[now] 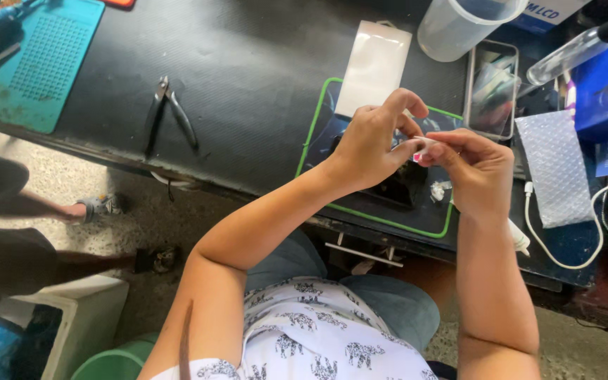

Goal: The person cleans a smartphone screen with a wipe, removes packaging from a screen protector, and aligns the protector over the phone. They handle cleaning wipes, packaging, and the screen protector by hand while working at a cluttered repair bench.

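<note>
My left hand [373, 137] and my right hand [478, 169] meet above a dark, green-edged mat [311, 141] on the black worktable. Between the fingertips of both hands I pinch a small white piece with a pink tip [422, 148]. Below the hands, on the mat, lies a dark flat device [399, 186], partly hidden by my fingers. Small white scraps [438, 190] lie next to it.
Pliers [167, 112] lie to the left on the table. A white card [374, 67], a clear plastic cup [462, 24], a phone [492, 88], a bubble-wrap pouch [554, 169] and a white cable [564, 253] surround the mat. A teal perforated pad [47, 60] lies far left. Another person's legs [15, 211] stand at left.
</note>
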